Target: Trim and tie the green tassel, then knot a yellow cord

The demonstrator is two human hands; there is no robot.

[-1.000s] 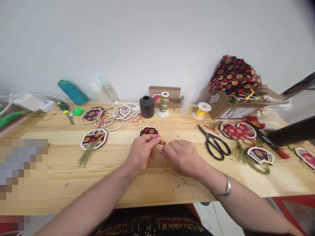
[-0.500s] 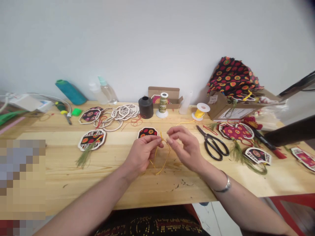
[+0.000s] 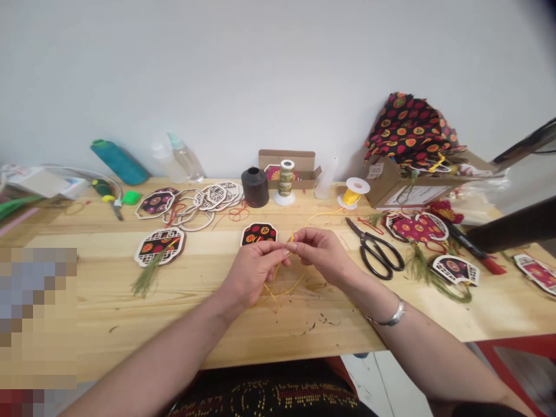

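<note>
A thin yellow cord [image 3: 290, 291] is pinched between the fingertips of both hands, over the middle of the table. My left hand [image 3: 256, 267] closes thumb and forefinger on it. Thumb and fingers of my right hand [image 3: 319, 253] meet the left fingertips from the other side, also closed on the cord. Loops hang below the hands, and a strand runs back to a white spool of yellow cord [image 3: 353, 193]. Just behind my left hand lies an ornament with dark patterned fabric and a pale wooden frame [image 3: 259, 231], its lower part hidden.
Black-handled scissors [image 3: 382, 255] lie right of my right hand. A black thread cone [image 3: 255, 186] and a green-gold thread spool [image 3: 285, 184] stand behind. Left are a tasselled ornament [image 3: 160, 246] and wooden frames [image 3: 217, 197]. A cardboard box [image 3: 399, 188] holding patterned fabric [image 3: 412, 130] stands at right.
My right hand, which was apart with its fingers loosely spread, has moved left and closed on the cord at my left fingertips. The hanging loop has widened to the right.
</note>
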